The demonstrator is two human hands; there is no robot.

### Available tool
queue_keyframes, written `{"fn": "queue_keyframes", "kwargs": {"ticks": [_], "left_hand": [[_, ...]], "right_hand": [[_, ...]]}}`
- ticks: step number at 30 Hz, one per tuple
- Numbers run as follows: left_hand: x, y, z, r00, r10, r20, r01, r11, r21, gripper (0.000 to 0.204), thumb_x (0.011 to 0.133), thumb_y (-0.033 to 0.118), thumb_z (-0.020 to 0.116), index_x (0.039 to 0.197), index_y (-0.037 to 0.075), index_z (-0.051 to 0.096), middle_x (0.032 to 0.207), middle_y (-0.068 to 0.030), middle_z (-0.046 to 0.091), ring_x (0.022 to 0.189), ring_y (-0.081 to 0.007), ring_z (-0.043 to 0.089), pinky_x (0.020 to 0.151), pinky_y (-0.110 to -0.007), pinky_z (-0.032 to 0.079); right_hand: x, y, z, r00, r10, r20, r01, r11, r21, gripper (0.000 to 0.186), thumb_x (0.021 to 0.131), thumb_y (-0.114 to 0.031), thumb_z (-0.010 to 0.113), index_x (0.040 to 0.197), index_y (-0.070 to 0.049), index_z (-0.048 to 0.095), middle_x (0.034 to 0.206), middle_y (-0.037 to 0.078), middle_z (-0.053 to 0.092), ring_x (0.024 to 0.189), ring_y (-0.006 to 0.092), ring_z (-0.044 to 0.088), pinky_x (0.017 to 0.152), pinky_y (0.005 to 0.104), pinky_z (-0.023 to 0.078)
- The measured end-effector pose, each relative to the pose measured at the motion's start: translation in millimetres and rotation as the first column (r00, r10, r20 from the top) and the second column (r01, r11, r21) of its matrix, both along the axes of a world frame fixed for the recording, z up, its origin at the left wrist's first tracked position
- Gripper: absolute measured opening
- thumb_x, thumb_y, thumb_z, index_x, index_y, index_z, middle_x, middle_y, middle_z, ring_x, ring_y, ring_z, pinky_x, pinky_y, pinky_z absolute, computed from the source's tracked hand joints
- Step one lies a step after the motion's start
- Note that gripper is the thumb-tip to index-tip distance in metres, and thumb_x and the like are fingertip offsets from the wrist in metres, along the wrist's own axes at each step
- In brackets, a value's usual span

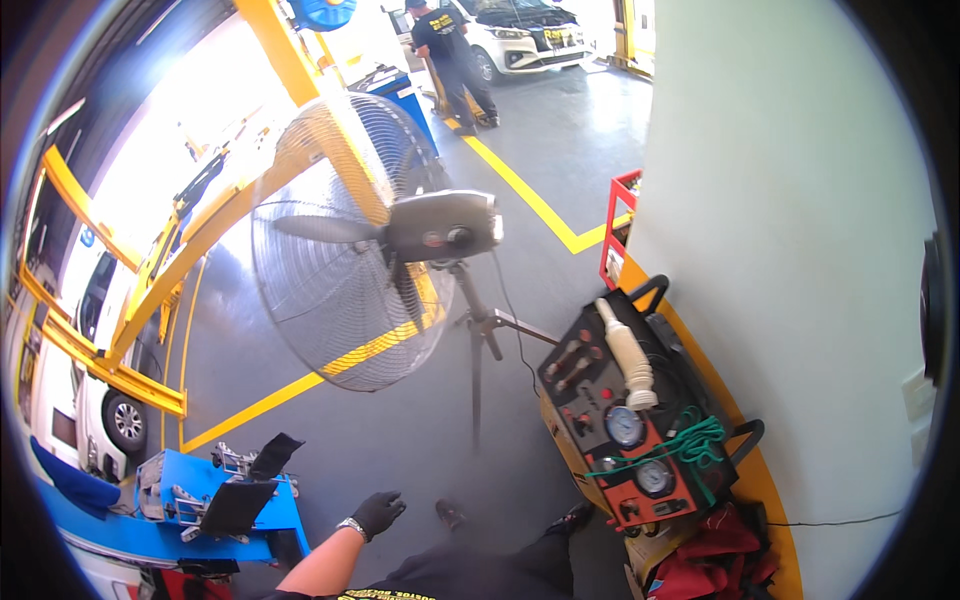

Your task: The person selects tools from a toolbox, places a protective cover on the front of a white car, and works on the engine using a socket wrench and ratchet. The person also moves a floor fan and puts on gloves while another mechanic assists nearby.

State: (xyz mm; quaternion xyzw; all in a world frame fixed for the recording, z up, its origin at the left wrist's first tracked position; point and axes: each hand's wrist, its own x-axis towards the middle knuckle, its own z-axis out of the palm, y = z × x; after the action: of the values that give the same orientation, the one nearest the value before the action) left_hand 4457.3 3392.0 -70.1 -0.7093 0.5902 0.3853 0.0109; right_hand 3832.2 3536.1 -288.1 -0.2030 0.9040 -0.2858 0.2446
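Note:
My left hand (380, 513), in a dark glove with a watch or bracelet (353, 528) at the wrist, hangs over the floor in front of my body. Its fingers are loosely stretched, with nothing seen in them. Nearest on its left is a blue bench or cart (285, 520) bearing metal clamp-like devices with dark flat panels (236, 508). My right hand is out of view. Ahead stands a large pedestal fan (440, 228) with a round wire cage, on a tripod stand.
On the right, a black-and-orange machine (590, 410) carries gauges, a pale hose (625, 355) and a green cord (690, 442). Red cloth or a bag (715, 560) lies below it. Yellow lift posts (275, 45), a white car (525, 45) and a person (448, 55) are farther off.

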Motion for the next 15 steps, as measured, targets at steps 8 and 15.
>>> {"fn": "queue_keyframes", "kwargs": {"ticks": [8,15], "left_hand": [[77,-83,98,1.0,-0.01,0.019,0.022,0.507,-0.862,0.068,0.09,0.032,0.076,0.144,0.0,0.048,0.146,-0.0307,0.048,0.132,-0.047,0.047,0.11,-0.055,0.04],[42,-229,250,0.999,-0.007,-0.044,-0.043,0.071,-0.996,0.099,0.081,0.037,0.084,0.157,0.003,0.03,0.16,-0.0311,0.03,0.148,-0.0501,0.031,0.119,-0.058,0.03]], "right_hand": [[279,-244,189,0.649,0.464,0.602,-0.152,0.855,-0.495,0.045,0.106,-0.049,0.047,0.103,-0.007,0.065,0.092,0.009,0.064,0.084,0.0232,0.062,0.073,0.036,0.048],[355,-555,378,0.184,0.574,0.798,0.211,0.77,-0.602,0.055,0.107,-0.056,0.044,0.1,-0.005,0.064,0.084,0.006,0.066,0.07,0.0197,0.061,0.062,0.0322,0.048]]}}
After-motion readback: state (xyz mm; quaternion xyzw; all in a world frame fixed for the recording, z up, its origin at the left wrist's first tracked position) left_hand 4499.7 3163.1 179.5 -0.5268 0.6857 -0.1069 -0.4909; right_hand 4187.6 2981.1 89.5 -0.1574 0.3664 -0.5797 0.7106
